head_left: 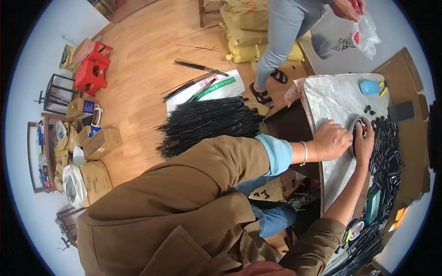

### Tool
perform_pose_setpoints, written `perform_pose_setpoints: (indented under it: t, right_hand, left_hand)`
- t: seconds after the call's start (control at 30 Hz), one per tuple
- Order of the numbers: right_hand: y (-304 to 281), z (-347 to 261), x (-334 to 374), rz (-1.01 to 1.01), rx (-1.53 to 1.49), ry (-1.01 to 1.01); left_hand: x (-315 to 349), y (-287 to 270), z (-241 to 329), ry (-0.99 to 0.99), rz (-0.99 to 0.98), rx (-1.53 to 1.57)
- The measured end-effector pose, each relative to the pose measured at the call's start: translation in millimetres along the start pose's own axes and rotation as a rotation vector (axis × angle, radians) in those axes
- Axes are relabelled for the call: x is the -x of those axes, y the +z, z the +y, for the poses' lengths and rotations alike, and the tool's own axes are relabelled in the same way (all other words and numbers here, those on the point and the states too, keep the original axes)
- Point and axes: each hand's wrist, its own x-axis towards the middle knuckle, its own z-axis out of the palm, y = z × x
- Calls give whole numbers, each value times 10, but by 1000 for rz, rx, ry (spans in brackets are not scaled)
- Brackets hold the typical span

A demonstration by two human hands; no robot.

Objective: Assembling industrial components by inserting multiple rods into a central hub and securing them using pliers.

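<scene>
My left hand [332, 140], with a bracelet at the wrist, is closed over the pale sheet covering the table [329, 92]. Anything within its fingers is too small or hidden to make out. Just to its right, my right hand [364, 141] grips a grey ring [352, 125] that looks like a roll of tape, standing on edge. Beyond my right hand, a heap of small black parts [386, 147] spreads along the table's right side. Several loose black pieces [369, 110] lie above the ring.
A cardboard wall [412, 152] bounds the table's right side. On it rest a blue object [369, 87] and a green case [372, 204]. A big pile of black rods [207, 122] covers the floor at left. Another person [285, 41] stands beyond the table, holding a plastic bag [366, 39].
</scene>
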Motion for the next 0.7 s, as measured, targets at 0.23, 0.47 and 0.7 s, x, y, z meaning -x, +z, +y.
perform_pose_setpoints:
  t: [0.23,0.47,0.7]
  right_hand:
    - [-3,83,3,-60,-26,-173]
    - [-28,-89,56,-48,62,-158]
    - [-76,-144,122,-18,149,-115]
  left_hand:
    - [10,-18,-38,-4,-61,44]
    - [-5,-16,-34,-21,-60,57]
    - [-9,6,-4,-31,-71,69]
